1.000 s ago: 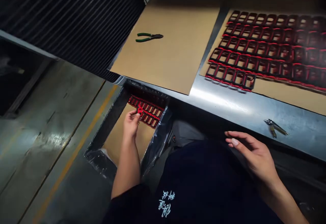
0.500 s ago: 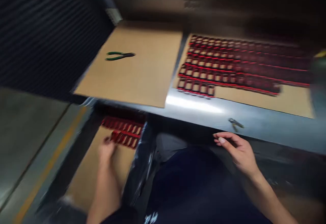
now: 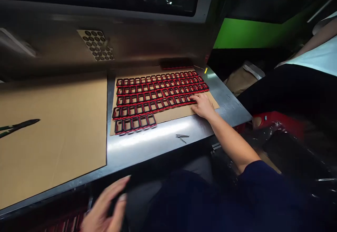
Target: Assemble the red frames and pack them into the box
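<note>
Rows of small black-and-red rectangular frames (image 3: 135,122) lie on a cardboard sheet (image 3: 172,115) on the metal table. My right hand (image 3: 202,105) reaches to the right end of the second row from the front, its thumb and fingers closed about the end frame (image 3: 190,98). That frame is partly hidden by the fingers. Low at the left, in front of the table edge, my left hand (image 3: 105,209) is held with thumb and fingers apart and nothing visible in it. Below it, more red frames (image 3: 65,224) show dimly in a box.
Green-handled pliers (image 3: 19,127) lie on a second cardboard sheet (image 3: 65,119) at left. A small metal tool (image 3: 182,136) lies near the table's front edge. A card with round dark pieces (image 3: 97,45) is on the back panel. Another person's arm (image 3: 319,38) is at right.
My view has swung right. My left hand has come up out of the box with the frames. My right hand has moved forward from the table edge to the frames on the cardboard.
</note>
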Demonstrator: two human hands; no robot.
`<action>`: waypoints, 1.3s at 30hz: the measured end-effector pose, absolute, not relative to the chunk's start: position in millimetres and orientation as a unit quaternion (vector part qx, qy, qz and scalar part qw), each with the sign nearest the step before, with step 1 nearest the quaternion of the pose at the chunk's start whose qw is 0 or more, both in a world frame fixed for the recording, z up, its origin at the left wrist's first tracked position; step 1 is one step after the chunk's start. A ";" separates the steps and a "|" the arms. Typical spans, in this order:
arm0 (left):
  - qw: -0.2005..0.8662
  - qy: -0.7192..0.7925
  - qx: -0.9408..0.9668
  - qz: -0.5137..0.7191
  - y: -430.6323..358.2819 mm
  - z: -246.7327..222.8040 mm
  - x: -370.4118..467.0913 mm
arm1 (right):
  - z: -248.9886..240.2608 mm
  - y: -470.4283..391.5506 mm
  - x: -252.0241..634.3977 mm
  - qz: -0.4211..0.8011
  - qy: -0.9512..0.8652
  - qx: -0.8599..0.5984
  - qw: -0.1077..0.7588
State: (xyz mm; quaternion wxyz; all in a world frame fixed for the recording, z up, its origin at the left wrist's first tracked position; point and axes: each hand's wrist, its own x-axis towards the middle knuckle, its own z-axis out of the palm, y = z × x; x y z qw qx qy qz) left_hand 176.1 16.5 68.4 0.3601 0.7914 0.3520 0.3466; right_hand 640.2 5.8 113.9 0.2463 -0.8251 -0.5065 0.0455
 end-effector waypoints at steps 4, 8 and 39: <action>0.425 0.277 0.801 0.318 -1.5 59.8 234.4 | 115.7 12.4 639.1 0.038 -0.494 -0.841 0.218; 0.606 0.306 0.670 0.301 -16.2 55.2 261.1 | 127.8 -25.3 612.2 0.025 -0.490 -0.851 0.188; 0.858 0.314 0.358 0.192 -31.5 58.6 251.7 | 78.1 -108.9 433.6 0.360 -0.632 -0.547 0.415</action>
